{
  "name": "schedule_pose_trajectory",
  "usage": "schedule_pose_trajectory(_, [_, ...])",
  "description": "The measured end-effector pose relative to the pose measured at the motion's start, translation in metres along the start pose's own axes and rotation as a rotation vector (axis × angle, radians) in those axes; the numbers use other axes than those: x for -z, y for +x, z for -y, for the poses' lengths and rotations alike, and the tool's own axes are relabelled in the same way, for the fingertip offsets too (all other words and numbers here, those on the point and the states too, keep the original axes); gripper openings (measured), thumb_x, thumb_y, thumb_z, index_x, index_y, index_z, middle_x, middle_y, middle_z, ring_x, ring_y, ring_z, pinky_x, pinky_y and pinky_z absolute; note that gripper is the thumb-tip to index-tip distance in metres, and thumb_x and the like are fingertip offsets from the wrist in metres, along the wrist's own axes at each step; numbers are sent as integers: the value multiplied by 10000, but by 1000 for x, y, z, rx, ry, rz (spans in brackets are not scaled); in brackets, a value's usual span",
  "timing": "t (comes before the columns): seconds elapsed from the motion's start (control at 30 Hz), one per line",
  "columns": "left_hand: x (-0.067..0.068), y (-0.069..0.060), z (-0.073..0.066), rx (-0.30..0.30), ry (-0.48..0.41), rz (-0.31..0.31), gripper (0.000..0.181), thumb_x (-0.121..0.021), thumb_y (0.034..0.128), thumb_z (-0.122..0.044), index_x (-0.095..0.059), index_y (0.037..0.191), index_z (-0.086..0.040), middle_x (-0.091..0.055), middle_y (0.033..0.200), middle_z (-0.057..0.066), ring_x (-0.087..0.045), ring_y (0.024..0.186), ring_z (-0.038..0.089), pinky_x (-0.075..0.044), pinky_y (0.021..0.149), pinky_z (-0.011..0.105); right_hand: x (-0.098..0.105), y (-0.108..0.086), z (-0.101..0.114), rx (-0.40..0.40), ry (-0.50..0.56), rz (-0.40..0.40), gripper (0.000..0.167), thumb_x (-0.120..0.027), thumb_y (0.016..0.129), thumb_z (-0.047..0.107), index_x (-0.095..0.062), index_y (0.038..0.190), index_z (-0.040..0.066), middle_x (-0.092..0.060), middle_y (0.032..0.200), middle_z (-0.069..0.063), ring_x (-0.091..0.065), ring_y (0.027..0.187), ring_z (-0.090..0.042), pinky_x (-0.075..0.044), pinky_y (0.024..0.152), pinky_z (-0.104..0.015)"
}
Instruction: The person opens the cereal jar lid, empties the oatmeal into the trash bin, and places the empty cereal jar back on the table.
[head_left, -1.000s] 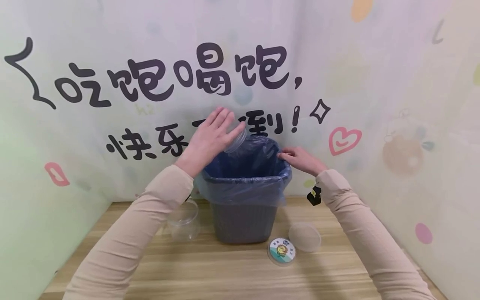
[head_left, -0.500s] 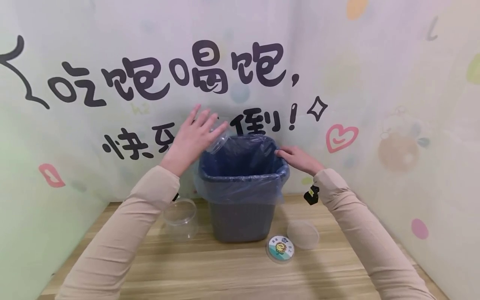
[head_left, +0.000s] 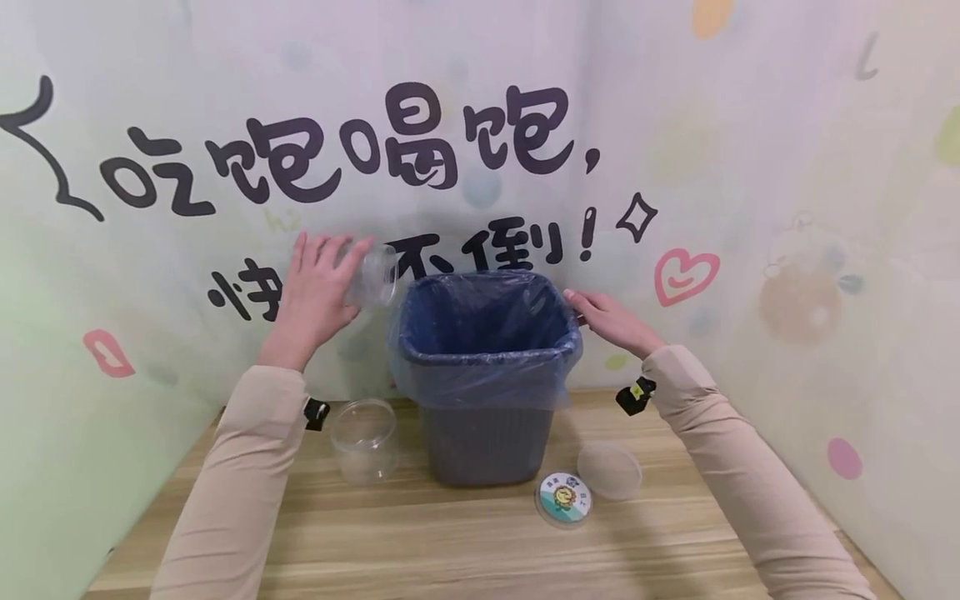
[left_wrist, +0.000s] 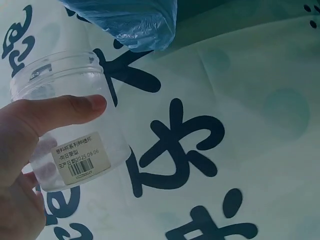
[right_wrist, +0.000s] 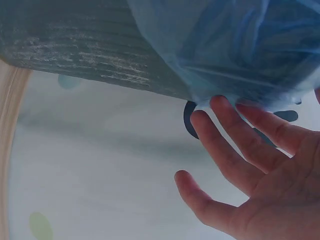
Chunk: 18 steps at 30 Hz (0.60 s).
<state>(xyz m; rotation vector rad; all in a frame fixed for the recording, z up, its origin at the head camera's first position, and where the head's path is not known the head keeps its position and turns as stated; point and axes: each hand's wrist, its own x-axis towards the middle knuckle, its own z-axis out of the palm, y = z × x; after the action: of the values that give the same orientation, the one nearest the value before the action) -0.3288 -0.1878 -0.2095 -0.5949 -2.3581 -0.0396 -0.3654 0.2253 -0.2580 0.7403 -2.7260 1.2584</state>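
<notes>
My left hand [head_left: 315, 292] grips a clear plastic jar [head_left: 375, 277], tilted on its side, left of the bin and above the table. The left wrist view shows the thumb across the jar's wall, a barcode label [left_wrist: 81, 159] and threads near its mouth. I see nothing inside the jar. A grey bin [head_left: 487, 454] with a blue bag liner [head_left: 480, 382] folded over its rim stands in the middle. My right hand [head_left: 611, 321] is at the bin's right rim. Its fingers [right_wrist: 235, 137] are extended, some touching the liner; the thumb is mostly hidden in the right wrist view.
A second clear jar [head_left: 365, 446] stands upright on the wooden table [head_left: 420, 542], left of the bin. To the front right lie a round lid with a sunflower picture [head_left: 565, 497] and a plain translucent lid [head_left: 610, 471]. Printed walls [head_left: 750, 125] enclose the table.
My left hand has carried the jar leftward from above the bin's left rim to beside the bin. My right hand has shifted slightly outward at the right rim.
</notes>
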Motion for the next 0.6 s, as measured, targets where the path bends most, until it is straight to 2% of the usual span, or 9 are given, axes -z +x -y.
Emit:
schedule_pose_trajectory(0.17, [-4,-14,2,104,-123,-22,906,-864,635,-97,-378,1400,-56,-435,1325,293,-341,1237,490,-102,1125,576,2,-7,-1,-24,42,-11,544,-303,1055,392,-565,1225,-53,-597,1202,-233,-571,1109,-389,-397,991,-547])
schedule_pose_trajectory(0.37, [-13,-40,-2,207,-256,-72,908,-867,614,-97,-387,1377,10,-460,1282,332,-394,1162,540,-278,1004,644,5,-18,2,-8,144,-31,544,-287,1061,362,-546,1242,-81,-588,1208,-252,-559,1128,-368,-377,1012,-548])
schedule_pose_trajectory(0.5, [-21,-61,-8,230,-360,-120,895,-861,568,-76,-414,1333,49,-509,1226,315,-460,1090,509,-345,920,654,7,-26,4,24,207,-40,556,-264,1064,362,-534,1250,-88,-590,1205,-257,-577,1113,-302,-379,1020,-529])
schedule_pose_trajectory(0.6, [-28,-76,-13,224,-431,-164,884,-865,526,-67,-455,1299,54,-556,1176,283,-504,1041,465,-380,885,638,7,-32,4,42,222,-51,570,-256,1064,370,-533,1249,-92,-595,1200,-257,-594,1094,-261,-388,1019,-517])
